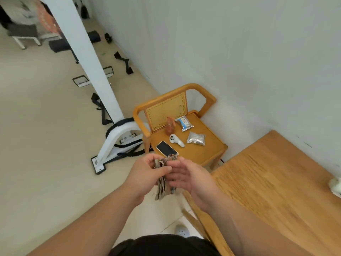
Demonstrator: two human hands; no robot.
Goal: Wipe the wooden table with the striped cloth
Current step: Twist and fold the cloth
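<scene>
Bunching the striped cloth [163, 185] into a wiping pad, we judge; our left hand [147, 172] pinches it, fingers curled; our right hand [186, 176] presses it with straightish fingers; the wooden table [276, 182] lies just right of that hand, not yet touched.

The striped cloth [162, 187], beige and brown and folded into a thick, narrow bundle, is hanging upright in the air. The left hand [145, 172] is gripping its upper part, and the right hand [188, 179] is laying fairly straight fingers against its other side. The wooden table [276, 182], honey-coloured with visible grain, is standing against the wall, its corner near the cloth but not touching it.
</scene>
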